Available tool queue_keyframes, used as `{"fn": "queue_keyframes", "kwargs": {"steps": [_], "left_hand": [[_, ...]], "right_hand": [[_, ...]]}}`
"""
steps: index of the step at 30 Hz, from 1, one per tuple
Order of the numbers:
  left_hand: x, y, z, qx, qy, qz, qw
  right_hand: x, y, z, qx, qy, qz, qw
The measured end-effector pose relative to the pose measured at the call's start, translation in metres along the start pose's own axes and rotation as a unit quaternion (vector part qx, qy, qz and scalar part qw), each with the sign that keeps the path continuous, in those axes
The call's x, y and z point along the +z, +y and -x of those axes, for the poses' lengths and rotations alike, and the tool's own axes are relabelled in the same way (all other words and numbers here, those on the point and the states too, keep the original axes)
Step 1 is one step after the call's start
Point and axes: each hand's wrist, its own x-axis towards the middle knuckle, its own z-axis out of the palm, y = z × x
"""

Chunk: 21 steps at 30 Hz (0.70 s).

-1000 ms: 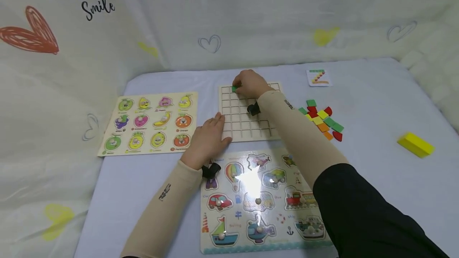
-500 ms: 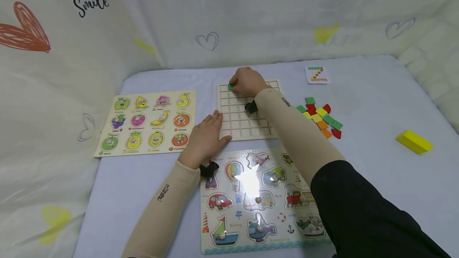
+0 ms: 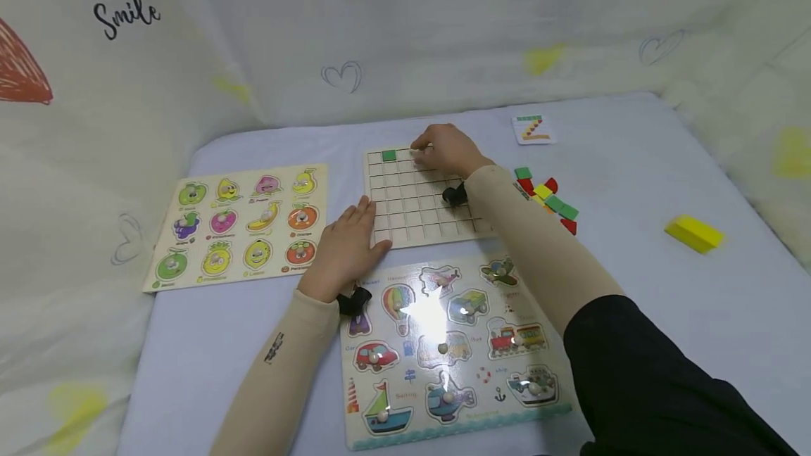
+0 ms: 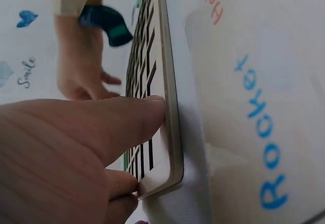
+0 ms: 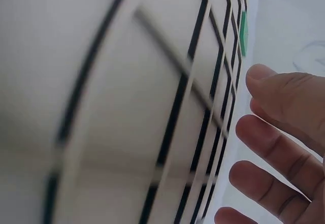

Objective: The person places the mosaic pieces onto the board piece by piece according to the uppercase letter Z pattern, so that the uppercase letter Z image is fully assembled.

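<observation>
A pale wooden grid board (image 3: 412, 215) lies flat at the middle of the table. One green square tile (image 3: 389, 155) sits in its far row, near the left corner. My right hand (image 3: 451, 150) hovers over the far part of the board, to the right of that tile. In the right wrist view its fingers (image 5: 259, 132) are loosely bent, spread apart and hold nothing; the green tile (image 5: 244, 33) lies beyond the thumb. My left hand (image 3: 342, 248) rests at the board's near left corner, fingers straight along the left side and thumb (image 4: 139, 115) on the near edge.
Loose green, red and yellow tiles (image 3: 552, 203) lie in a pile right of the board. Behind them is a small pattern card (image 3: 533, 130). A fruit puzzle (image 3: 237, 224) lies left, a vehicle puzzle (image 3: 443, 385) in front, a yellow block (image 3: 693, 233) far right.
My right hand has let go of the green tile, leaving it in the far row, and moved right. The left hand stays at the board's corner. The head view has shifted to the right.
</observation>
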Motion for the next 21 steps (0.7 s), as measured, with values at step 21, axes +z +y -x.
{"fn": "queue_keyframes", "kwargs": {"steps": [21], "left_hand": [[0.0, 0.007, 0.004, 0.011, 0.005, 0.014, 0.9998]], "right_hand": [[-0.059, 0.105, 0.105, 0.091, -0.012, 0.077, 0.9927]]}}
